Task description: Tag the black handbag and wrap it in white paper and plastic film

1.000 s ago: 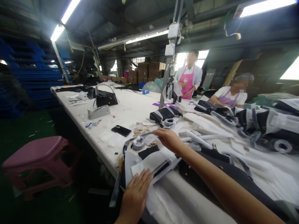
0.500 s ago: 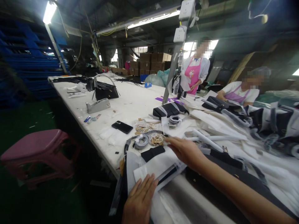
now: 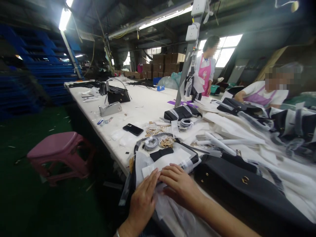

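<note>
Here your left hand point(image 3: 144, 197) and right hand point(image 3: 181, 185) lie fingertip to fingertip, fingers loosely bent, on the smooth white paper sheet point(image 3: 166, 160) near the edge of the white worktable point(image 3: 145, 112), probably steadying it. Any pinch? Can't tell; your hands hide the contact. Alongside, the black bag with gold-coloured fittings point(image 3: 227, 186) runs out of view.

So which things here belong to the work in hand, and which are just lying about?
Apparently in use:
white wrapping, with the left hand and right hand on it
black flap just beyond them

Seemingly lying about:
phone
grey dispenser
pink stool
</note>
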Demonstrator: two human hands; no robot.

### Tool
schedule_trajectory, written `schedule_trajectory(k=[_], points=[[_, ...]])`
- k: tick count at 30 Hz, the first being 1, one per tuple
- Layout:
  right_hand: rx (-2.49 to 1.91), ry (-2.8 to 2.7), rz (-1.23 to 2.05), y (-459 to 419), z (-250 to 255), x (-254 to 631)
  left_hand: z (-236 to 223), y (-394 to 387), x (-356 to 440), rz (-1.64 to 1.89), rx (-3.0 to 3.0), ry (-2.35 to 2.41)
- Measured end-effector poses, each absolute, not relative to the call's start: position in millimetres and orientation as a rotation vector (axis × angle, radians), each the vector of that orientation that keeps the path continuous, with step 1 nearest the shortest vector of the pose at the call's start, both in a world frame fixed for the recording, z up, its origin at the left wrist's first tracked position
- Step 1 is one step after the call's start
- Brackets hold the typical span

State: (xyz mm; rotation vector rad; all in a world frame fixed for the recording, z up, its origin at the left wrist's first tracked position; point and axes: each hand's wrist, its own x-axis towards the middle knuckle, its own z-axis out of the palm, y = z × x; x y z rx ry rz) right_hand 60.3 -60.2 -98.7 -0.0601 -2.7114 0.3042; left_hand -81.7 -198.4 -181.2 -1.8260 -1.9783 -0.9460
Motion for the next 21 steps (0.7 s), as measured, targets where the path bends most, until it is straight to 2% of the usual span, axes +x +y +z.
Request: schedule_trajectory(k=[15, 21], points=[[-0.024, -2.860, -0.039, -51.5, -116.4, 39.0, -178.7, -204.8, -82.9, -0.916, -1.859, -2.039], [0.028, -2.848, -0.116, -53.1, -113.0, 36.1, -160.7, -223.8, -84.9, -1.094, -1.833, -2.131]])
